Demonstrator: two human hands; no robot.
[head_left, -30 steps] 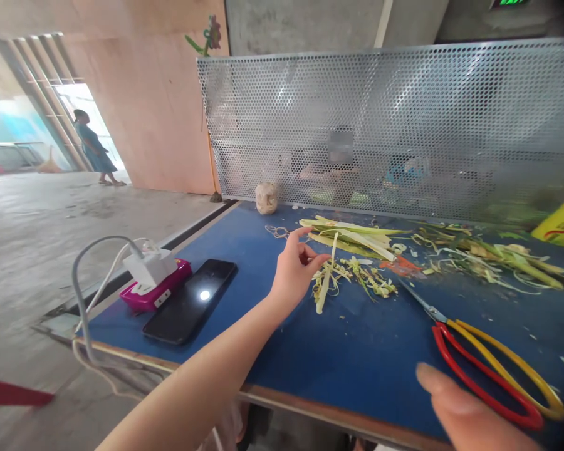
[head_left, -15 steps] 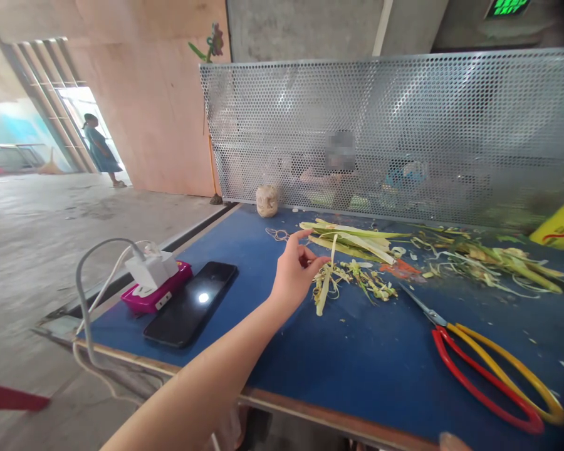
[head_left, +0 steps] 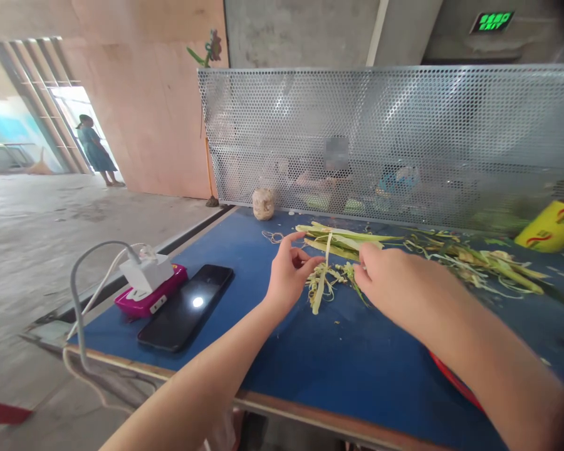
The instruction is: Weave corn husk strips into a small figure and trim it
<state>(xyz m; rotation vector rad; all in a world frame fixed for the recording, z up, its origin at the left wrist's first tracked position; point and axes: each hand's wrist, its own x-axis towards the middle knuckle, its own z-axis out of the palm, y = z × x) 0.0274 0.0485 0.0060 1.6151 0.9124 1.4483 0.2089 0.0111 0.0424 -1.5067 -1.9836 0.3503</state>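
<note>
2 hands flank the leaf strips (head_left: 320, 275) on the table (head_left: 348, 357), both turned toward them: left hand (head_left: 286, 279) half-open, empty; right hand (head_left: 395, 285), grip hidden, cannot tell.

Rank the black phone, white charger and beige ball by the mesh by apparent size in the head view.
1. Black phone: largest.
2. White charger.
3. Beige ball: looks smallest, but it sits farther from the camera, so unsure.
</note>
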